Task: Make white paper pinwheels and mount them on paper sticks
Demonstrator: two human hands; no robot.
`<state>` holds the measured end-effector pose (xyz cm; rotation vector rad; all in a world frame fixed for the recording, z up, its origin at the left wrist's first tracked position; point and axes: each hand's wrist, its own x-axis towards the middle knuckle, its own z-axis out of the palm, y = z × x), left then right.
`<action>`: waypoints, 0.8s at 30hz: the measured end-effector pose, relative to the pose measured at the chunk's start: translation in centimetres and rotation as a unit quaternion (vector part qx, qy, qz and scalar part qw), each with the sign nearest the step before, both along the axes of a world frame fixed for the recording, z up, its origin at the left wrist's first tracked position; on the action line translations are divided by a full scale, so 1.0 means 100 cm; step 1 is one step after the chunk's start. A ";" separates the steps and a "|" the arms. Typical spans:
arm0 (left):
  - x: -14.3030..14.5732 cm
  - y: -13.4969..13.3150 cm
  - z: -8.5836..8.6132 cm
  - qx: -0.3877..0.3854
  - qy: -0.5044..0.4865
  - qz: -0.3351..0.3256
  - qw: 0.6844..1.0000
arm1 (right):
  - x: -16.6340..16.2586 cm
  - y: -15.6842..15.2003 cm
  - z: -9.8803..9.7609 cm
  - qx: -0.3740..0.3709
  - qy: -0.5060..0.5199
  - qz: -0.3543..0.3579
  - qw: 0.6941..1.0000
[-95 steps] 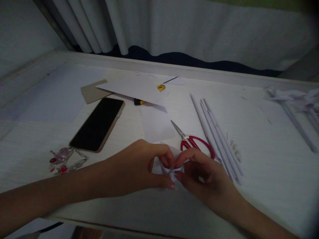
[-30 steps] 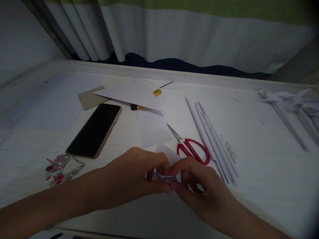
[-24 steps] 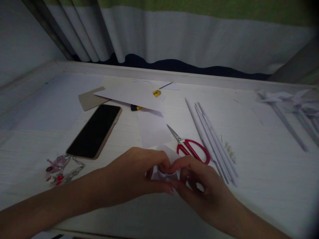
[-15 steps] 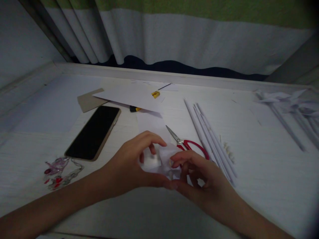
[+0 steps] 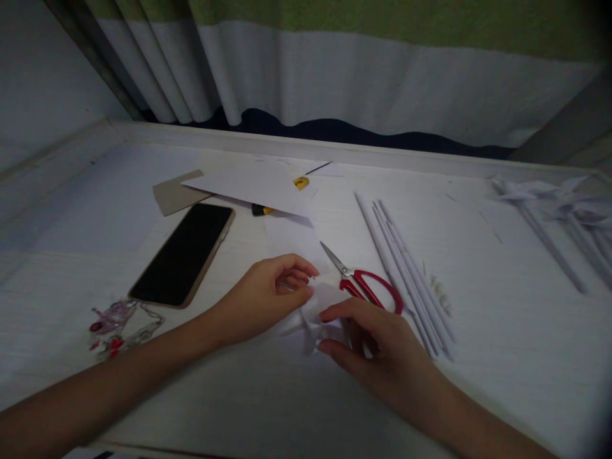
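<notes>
A folded white paper pinwheel [image 5: 310,328] is low in the middle of the head view, its blades curled toward the centre. My right hand [image 5: 375,341] has it between thumb and forefinger, with the other fingers curled behind. Just above its left side is my left hand [image 5: 275,290], thumb and fingertips drawn together. A tiny pale bit shows at those fingertips, too small to name. Red-handled scissors [image 5: 368,290] lie beyond my right hand with their blades closed.
Rolled paper sticks [image 5: 406,274] lie right of the scissors; other paper pinwheels [image 5: 554,197] rest farther right. To the left are a black phone [image 5: 184,255] and a beaded charm strap [image 5: 115,325]. White paper [image 5: 253,185] partly covers a yellow-and-black cutter [image 5: 261,209], near cardboard [image 5: 176,194].
My left hand has come off the pinwheel's lower edge and its thumb has risen to meet the fingers. The right hand's grip has shifted slightly, and the pinwheel sits flatter.
</notes>
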<state>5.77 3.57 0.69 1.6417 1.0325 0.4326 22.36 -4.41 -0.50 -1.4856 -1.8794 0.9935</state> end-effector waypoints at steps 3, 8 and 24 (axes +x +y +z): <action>0.000 -0.003 -0.001 0.002 -0.013 0.003 1.000 | -0.001 0.001 -0.002 0.002 0.003 -0.001 1.000; 0.001 -0.006 -0.006 -0.005 -0.047 -0.014 0.999 | -0.002 0.001 -0.004 -0.018 0.013 -0.001 1.000; -0.008 -0.001 -0.004 0.080 -0.024 -0.105 0.991 | -0.001 0.002 -0.001 -0.033 0.017 0.075 0.996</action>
